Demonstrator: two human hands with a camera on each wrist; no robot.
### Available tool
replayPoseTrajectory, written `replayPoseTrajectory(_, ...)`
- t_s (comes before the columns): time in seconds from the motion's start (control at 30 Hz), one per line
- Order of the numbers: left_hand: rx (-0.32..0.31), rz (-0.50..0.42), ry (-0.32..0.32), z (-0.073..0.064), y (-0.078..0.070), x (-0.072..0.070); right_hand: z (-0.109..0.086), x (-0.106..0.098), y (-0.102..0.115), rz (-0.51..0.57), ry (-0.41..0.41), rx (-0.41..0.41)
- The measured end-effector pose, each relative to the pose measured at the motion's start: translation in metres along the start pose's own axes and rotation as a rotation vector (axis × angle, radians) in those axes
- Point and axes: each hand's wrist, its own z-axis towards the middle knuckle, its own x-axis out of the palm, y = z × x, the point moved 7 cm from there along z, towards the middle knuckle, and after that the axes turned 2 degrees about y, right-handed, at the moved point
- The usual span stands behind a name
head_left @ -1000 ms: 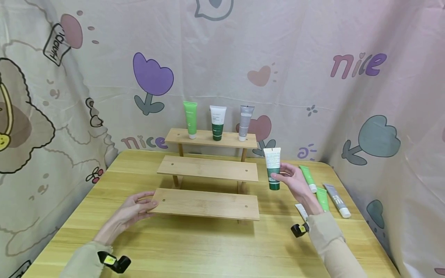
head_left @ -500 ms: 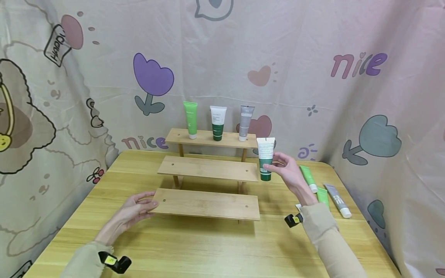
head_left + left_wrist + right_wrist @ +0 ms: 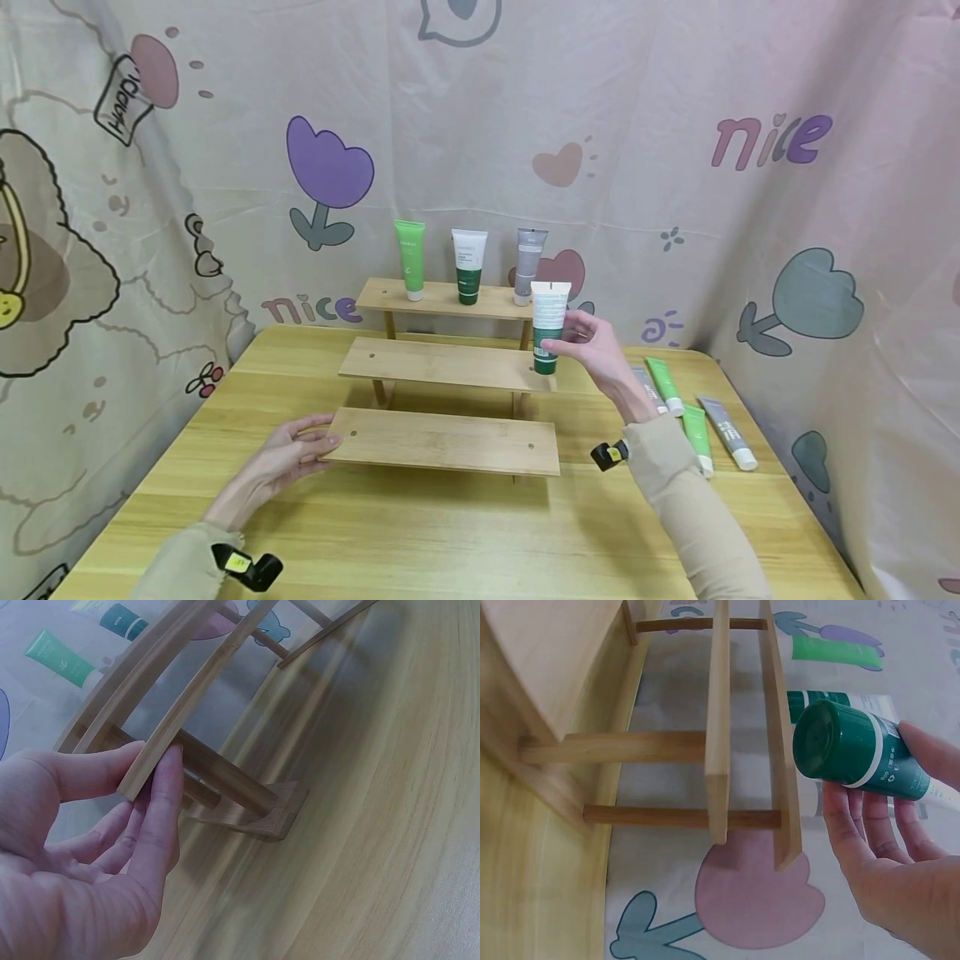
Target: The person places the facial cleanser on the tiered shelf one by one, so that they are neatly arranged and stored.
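My right hand (image 3: 600,354) grips a white and dark green squeeze tube (image 3: 550,329), upright with its green cap down. In the head view the tube overlaps the right end of the middle shelf (image 3: 442,362); in the right wrist view its cap (image 3: 817,740) is apart from the shelf boards. My left hand (image 3: 288,454) pinches the left end of the lowest board (image 3: 450,442) of the three-tier wooden stand, thumb above and fingers beneath. On the top shelf (image 3: 437,292) stand a green tube (image 3: 411,258), a white and green tube (image 3: 468,265) and a grey tube (image 3: 528,262).
Right of the stand, several tubes lie on the wooden table (image 3: 360,542): a green tube (image 3: 664,385), another green tube (image 3: 697,437), a grey tube (image 3: 727,432) and one partly hidden behind the right wrist (image 3: 649,390). A printed curtain (image 3: 637,92) encloses the table's back and sides.
My right hand has carried the white and green tube left and upward, from beside the stand to over the middle shelf's right end. My left hand has stayed on the lowest board.
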Motion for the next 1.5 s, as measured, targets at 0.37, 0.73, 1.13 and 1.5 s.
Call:
replayPoseTrajectory(0.37,-0.004,0.005,0.002,0.000,0.001,-0.001,0.015,0.025,0.020,0.033,0.036,-0.022)
replayPoseTrajectory(0.73,-0.008,0.001,0.001,0.000,0.001,0.000,0.027,0.044,0.034,0.060,0.073,-0.047)
replayPoseTrajectory(1.13,0.000,-0.023,0.012,0.000,0.000,0.000,0.041,0.072,0.046,0.050,0.091,-0.065)
replayPoseTrajectory(1.5,-0.005,-0.016,0.007,-0.001,-0.001,0.001,0.053,0.100,0.044,0.047,0.135,-0.040)
